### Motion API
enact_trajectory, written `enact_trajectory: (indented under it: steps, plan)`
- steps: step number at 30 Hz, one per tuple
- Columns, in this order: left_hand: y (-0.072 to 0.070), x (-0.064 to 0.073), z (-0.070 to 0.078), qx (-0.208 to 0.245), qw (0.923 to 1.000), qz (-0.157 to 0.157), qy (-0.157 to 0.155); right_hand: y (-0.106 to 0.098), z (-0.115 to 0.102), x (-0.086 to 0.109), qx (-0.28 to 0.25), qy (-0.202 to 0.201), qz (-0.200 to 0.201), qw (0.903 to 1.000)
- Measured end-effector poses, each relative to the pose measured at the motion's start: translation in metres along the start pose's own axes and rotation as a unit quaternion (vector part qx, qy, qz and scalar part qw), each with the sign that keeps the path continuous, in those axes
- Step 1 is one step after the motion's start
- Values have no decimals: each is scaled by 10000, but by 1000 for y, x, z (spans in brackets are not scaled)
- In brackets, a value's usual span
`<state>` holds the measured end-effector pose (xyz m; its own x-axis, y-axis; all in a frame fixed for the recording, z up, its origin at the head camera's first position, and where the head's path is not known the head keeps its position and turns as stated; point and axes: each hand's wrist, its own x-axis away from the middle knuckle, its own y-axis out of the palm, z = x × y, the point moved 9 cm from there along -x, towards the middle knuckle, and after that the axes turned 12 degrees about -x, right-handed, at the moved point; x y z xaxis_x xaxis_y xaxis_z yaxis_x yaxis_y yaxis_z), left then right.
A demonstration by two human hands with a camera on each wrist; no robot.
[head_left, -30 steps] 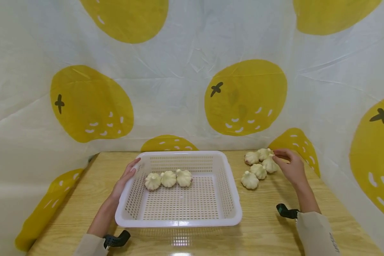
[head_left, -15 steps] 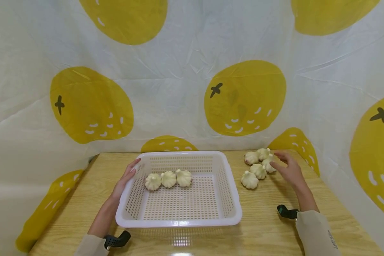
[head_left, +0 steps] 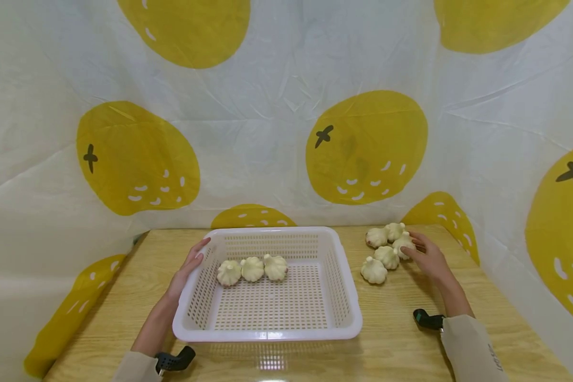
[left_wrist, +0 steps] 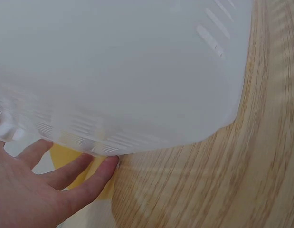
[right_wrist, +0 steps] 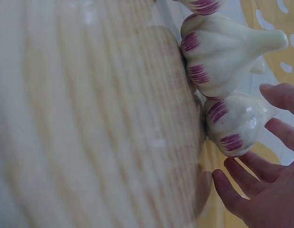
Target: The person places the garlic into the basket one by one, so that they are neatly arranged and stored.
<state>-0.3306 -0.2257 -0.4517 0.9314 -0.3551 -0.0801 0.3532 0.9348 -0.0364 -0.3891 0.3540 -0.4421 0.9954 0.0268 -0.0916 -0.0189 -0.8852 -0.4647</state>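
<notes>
In the head view, my left hand [head_left: 183, 270] lies along the left side of a white plastic basket [head_left: 267, 334], its fingertips at the rim. The left wrist view shows its extended fingers [left_wrist: 97, 180] touching the basket's outer wall. Three garlic bulbs [head_left: 252, 269] sit side by side inside. My right hand [head_left: 430, 257] is at the rightmost bulb [head_left: 404, 245] of a cluster on the table. Spread fingers [right_wrist: 230, 192] surround this garlic bulb [right_wrist: 237, 123] in the right wrist view; some appear to touch it, while the thumb looks apart from it.
Several other garlic bulbs [head_left: 374, 270] lie close together right of the basket on the wooden table [head_left: 387, 323]. A white cloth with yellow fruit prints [head_left: 366, 146] hangs behind the table. Dark wrist devices [head_left: 428, 319] sit by both cuffs.
My right hand's fingers spread away from the rightmost bulb, then came back around it. That bulb shifted slightly left, then right. The left hand and the basket have stayed put.
</notes>
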Motion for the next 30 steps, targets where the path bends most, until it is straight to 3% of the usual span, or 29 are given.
enact_trajectory:
  steps: [8, 30]
  plan:
    - [-1, 0, 1, -120, 9999, 4, 45, -1, 7, -1, 173, -26, 108, 9998]
    - [0, 1, 2, -41, 9999, -118, 68, 0, 14, 1, -35, 200, 55, 9998]
